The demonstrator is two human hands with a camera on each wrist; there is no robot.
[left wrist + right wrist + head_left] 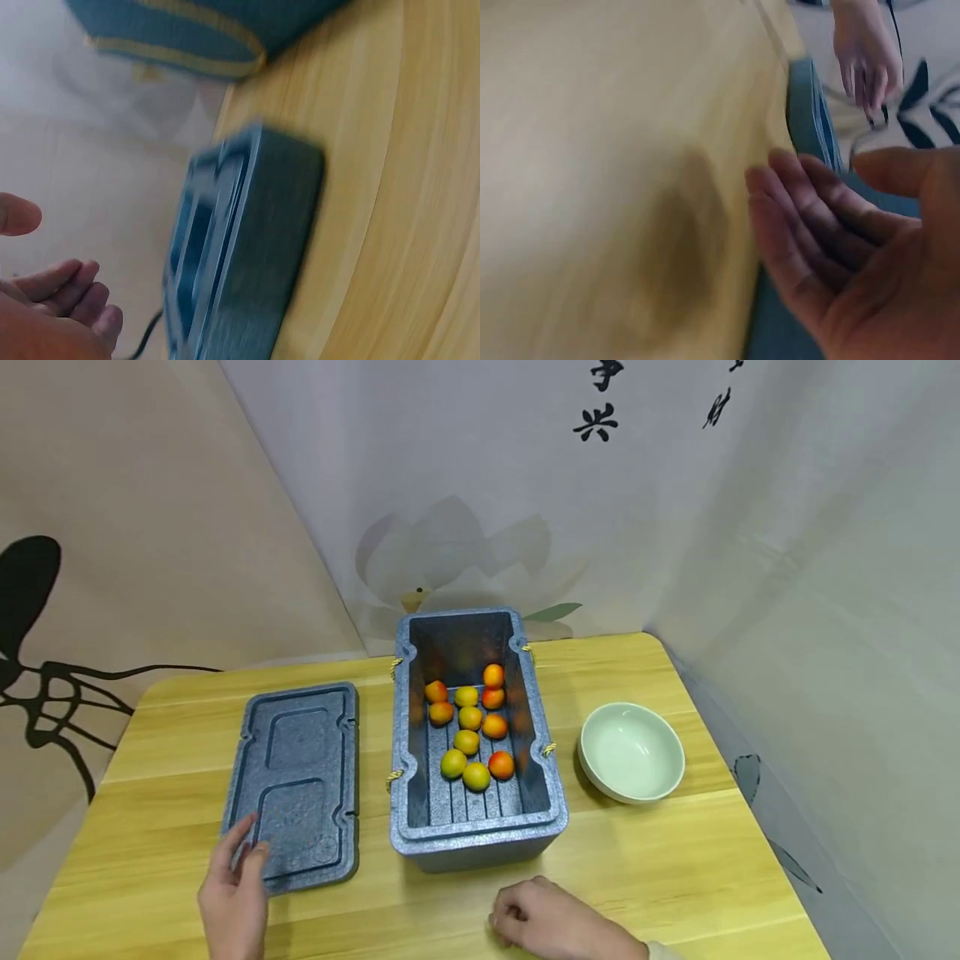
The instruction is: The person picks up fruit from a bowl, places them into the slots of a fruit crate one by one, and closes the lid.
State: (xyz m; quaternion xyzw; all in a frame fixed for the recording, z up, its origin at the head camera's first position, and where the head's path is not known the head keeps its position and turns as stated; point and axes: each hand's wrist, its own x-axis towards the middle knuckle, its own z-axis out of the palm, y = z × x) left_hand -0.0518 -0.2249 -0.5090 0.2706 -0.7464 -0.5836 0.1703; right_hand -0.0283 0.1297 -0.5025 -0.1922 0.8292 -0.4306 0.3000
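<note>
My left hand (234,893) hovers by the near left corner of a grey-blue foam lid (296,827), thumb and fingers apart, with nothing between them. The left wrist view shows its fingers (86,296) loosely bent beside the lid. Just in front of a foam box (480,852), my right hand (551,918) is held over the table with nothing in it. Its fingers (802,217) are loosely curled in the right wrist view. Inside the uncovered box lie several small round fruits (470,718), some orange-red, some yellow-green.
A pale green bowl (630,752) stands to the right of the box on the wooden table (660,868). Yellow cord loops (550,749) stick out at the box's sides. Printed cloth (465,468) hangs behind the table and on its right.
</note>
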